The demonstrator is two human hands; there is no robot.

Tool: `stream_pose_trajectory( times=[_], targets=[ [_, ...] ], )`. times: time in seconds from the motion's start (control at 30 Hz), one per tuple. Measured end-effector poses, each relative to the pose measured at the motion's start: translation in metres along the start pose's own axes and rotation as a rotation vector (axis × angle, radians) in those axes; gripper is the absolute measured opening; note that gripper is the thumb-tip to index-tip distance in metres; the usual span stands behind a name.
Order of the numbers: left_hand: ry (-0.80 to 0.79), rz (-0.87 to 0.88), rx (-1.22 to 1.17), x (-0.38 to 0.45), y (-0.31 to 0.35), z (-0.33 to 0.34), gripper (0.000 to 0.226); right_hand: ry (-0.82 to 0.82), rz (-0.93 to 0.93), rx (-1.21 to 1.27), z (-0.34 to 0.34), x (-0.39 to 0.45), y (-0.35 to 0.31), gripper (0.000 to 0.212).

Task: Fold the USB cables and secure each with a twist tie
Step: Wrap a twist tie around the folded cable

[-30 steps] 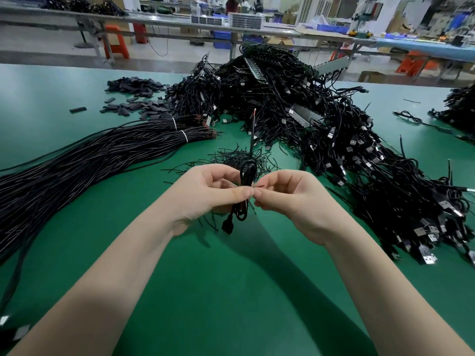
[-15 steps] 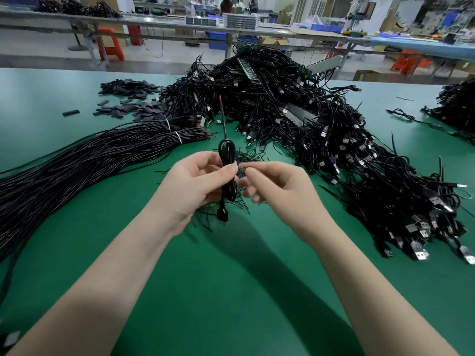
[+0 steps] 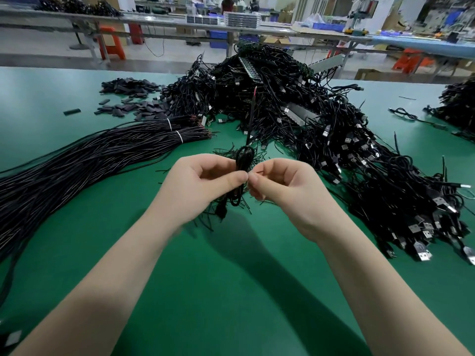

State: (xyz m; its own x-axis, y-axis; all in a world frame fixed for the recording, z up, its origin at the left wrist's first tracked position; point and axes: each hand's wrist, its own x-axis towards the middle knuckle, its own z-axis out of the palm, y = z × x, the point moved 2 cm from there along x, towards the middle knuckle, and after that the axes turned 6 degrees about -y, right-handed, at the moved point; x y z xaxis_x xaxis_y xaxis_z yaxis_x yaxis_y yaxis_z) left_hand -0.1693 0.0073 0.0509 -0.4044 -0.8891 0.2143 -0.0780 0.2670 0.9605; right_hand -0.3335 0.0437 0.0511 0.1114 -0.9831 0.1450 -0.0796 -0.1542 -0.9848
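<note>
A long bundle of straight black cables (image 3: 84, 160), banded twice in white near its far end, fans across the left of a green work table (image 3: 231, 291). Beyond it lies a scatter of small flat black pieces (image 3: 128, 98). At centre, a person's left hand (image 3: 203, 183) grips a folded black USB cable (image 3: 243, 165) held above the table, fingers curled and thumb pressed on the coil; one cable end stands straight up, a plug hangs below. The right hand (image 3: 285, 191), touching it thumb to thumb, pinches at the coil's middle; whether a twist tie sits between the fingertips cannot be told. Loose thin black ties (image 3: 231, 206) lie underneath. A heap of tangled black USB cables (image 3: 321, 124) fills the right
</note>
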Motion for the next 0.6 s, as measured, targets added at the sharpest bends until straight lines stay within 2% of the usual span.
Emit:
stream_pose_trajectory(
  times=[0.1, 0.2, 0.27, 0.33, 0.4, 0.47, 0.5, 0.6],
  targets=[
    [-0.073, -0.199, -0.216, -0.001, -0.001, 0.004, 0.032, 0.136, -0.338, -0.485, 0.005, -0.001, -0.004, 0.010],
    [-0.104, -0.528, -0.524, -0.002, -0.004, 0.006, 0.034, 0.214, -0.750, -1.069, 0.013, -0.005, -0.002, 0.007],
    [-0.085, -0.603, -0.619, -0.002, -0.004, 0.006, 0.031, 0.237, -0.855, -1.156, 0.014, -0.005, 0.000, 0.007],
    [-0.074, -0.484, -0.520, 0.000, -0.004, 0.005, 0.027, 0.275, -0.752, -1.007, 0.010, -0.003, 0.001, 0.008],
    [-0.020, -0.309, -0.385, 0.001, -0.003, 0.006, 0.027, 0.277, -0.435, -0.645, 0.006, -0.001, 0.001, 0.011],
    [0.060, -0.164, -0.222, 0.002, -0.003, 0.003, 0.029, 0.171, -0.064, -0.143, 0.005, 0.002, 0.004, 0.012],
    [0.072, -0.099, -0.139, 0.002, -0.003, 0.002, 0.030, 0.121, 0.043, 0.024, 0.004, 0.002, 0.006, 0.015],
    [0.026, -0.013, -0.035, 0.001, -0.003, 0.002, 0.028, 0.067, 0.118, 0.152, 0.003, 0.001, 0.007, 0.013]
  ],
)
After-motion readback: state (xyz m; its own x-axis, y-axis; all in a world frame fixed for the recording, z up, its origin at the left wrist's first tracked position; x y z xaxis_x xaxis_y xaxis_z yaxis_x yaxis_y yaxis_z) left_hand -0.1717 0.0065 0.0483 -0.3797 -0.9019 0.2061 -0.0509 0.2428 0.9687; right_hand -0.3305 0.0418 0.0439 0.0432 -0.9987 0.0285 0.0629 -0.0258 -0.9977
